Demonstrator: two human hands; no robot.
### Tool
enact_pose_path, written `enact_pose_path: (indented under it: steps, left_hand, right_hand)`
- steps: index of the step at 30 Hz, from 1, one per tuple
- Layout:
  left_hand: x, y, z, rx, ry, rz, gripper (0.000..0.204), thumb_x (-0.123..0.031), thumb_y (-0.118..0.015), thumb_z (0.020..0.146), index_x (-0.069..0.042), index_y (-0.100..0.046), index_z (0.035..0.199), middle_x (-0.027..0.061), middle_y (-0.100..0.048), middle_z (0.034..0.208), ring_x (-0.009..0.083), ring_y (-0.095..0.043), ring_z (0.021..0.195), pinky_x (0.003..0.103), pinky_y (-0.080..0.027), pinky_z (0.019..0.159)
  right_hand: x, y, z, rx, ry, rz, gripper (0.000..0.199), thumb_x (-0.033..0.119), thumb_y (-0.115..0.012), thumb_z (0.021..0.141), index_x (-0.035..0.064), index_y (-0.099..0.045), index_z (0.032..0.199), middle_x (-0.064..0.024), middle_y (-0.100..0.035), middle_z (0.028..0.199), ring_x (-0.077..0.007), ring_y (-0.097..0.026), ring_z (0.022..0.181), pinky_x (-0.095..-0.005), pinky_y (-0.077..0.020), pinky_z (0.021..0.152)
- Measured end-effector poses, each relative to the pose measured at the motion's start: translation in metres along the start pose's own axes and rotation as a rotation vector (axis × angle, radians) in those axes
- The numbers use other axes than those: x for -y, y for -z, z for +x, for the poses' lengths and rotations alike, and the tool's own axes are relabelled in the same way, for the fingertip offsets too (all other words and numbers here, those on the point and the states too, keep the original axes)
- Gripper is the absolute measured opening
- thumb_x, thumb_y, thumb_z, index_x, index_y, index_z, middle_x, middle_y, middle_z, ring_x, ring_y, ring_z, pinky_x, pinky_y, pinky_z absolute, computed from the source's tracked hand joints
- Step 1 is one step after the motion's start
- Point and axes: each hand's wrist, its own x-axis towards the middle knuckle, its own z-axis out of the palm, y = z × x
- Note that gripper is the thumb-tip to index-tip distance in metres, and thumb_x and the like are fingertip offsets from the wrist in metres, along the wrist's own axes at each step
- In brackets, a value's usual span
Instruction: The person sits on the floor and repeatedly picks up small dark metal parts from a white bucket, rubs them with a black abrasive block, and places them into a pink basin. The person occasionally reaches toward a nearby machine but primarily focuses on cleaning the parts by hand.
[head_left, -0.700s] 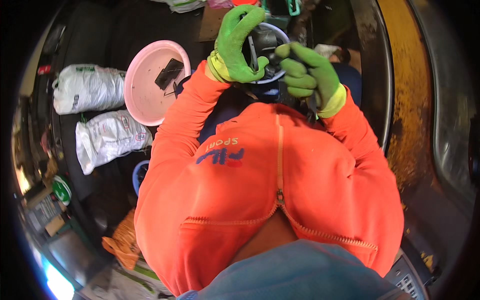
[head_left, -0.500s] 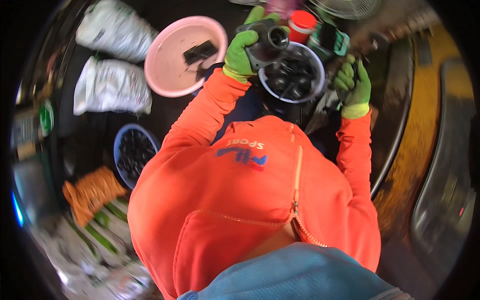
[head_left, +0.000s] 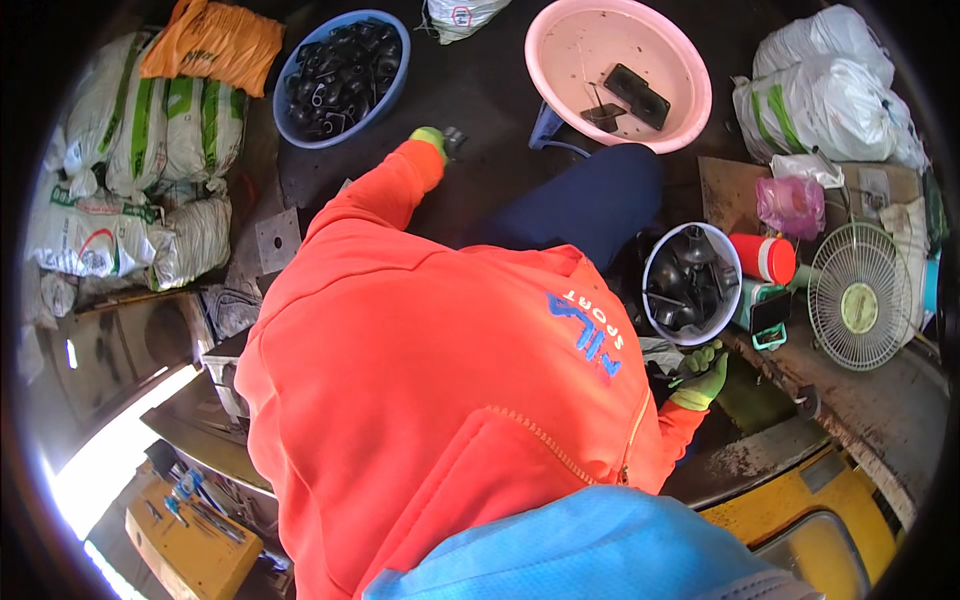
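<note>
My left hand (head_left: pixel 429 139), in a green glove, reaches out to the left, near a blue basin (head_left: pixel 400 85) full of black moulded parts (head_left: pixel 345 75). A black moulded part (head_left: pixel 454 141) shows at its fingers, which are mostly hidden behind the glove and orange sleeve. My right hand (head_left: pixel 703 380), gloved in green too, is closed around a thin dark tool (head_left: pixel 683 381) whose kind I cannot make out. Just beyond it stands a pale basin (head_left: pixel 737 300) holding larger black parts (head_left: pixel 688 275).
A pink basin (head_left: pixel 540 50) with black pieces stands ahead. White sacks (head_left: pixel 830 95) lie at far right, above a fan (head_left: pixel 858 305). A red-lidded container (head_left: pixel 765 259) is beside the pale basin. More sacks (head_left: pixel 135 130) and an orange bag (head_left: pixel 215 45) are piled at left.
My view has turned to the left. The left hand has swung from above the pale basin out toward the blue basin, carrying the black part; the right hand keeps its tool.
</note>
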Motion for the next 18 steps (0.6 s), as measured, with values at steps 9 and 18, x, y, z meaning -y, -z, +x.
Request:
enact_pose_path:
  steps: [9,18]
  left_hand:
    - [0.209,0.05,0.058,-0.64,0.34,0.009,0.032,-0.029,-0.06,0.089,-0.017,-0.062,0.119,0.0056,-0.066,0.112,0.0246,-0.063,0.101,0.04,-0.049,0.082]
    - [-0.015,0.14,0.009,-0.52,-0.363,0.718,0.029,-0.017,-0.058,0.086,-0.024,-0.065,0.113,-0.0063,-0.063,0.105,0.0139,-0.056,0.109,0.033,-0.036,0.099]
  right_hand:
    - [0.002,0.007,0.001,0.04,-0.005,-0.02,0.027,0.034,-0.047,0.099,0.0095,-0.056,0.105,0.0005,-0.051,0.072,-0.0093,-0.041,0.051,-0.0235,-0.0328,0.045]
    - [-0.003,-0.002,-0.041,0.32,0.094,-0.082,0.034,0.027,-0.054,0.095,0.0085,-0.053,0.124,-0.0014,-0.054,0.081,-0.0128,-0.047,0.065,-0.0285,-0.0416,0.056]
